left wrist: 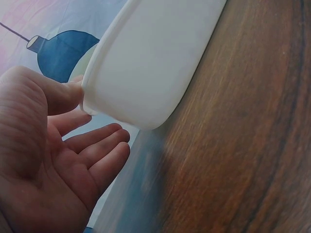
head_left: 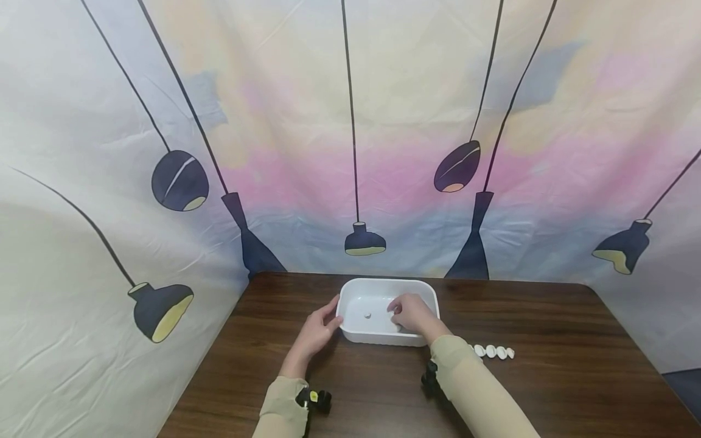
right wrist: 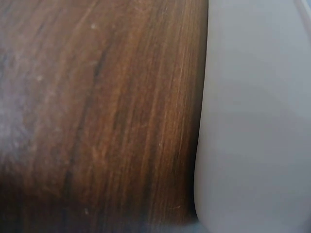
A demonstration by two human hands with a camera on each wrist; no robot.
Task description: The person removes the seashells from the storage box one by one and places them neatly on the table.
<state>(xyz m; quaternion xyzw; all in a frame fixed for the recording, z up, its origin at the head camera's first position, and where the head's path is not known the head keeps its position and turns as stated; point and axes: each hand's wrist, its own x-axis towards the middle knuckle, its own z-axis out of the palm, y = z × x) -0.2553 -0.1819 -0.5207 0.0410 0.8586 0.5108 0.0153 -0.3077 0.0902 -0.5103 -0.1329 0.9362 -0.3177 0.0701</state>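
A white rectangular basin [head_left: 383, 336] sits on the table. My left hand [head_left: 316, 331] holds its left end, and in the left wrist view the thumb [left wrist: 68, 96] lies at the rim with the other fingers spread below. My right hand [head_left: 413, 314] reaches over the near right rim into the basin, fingers curled down around a small white piece [head_left: 392, 312], mostly hidden by the fingertips. Another small white piece [head_left: 367, 316] lies on the basin floor left of that hand. The right wrist view shows only the basin's outer wall [right wrist: 257, 121], not the hand.
A row of several small white, shell-like pieces [head_left: 491, 351] lies on the table right of the basin, partly hidden by the right sleeve [head_left: 465, 365]. The brown wooden table [head_left: 372, 389] ends at a printed cloth backdrop [head_left: 306, 243] behind the basin.
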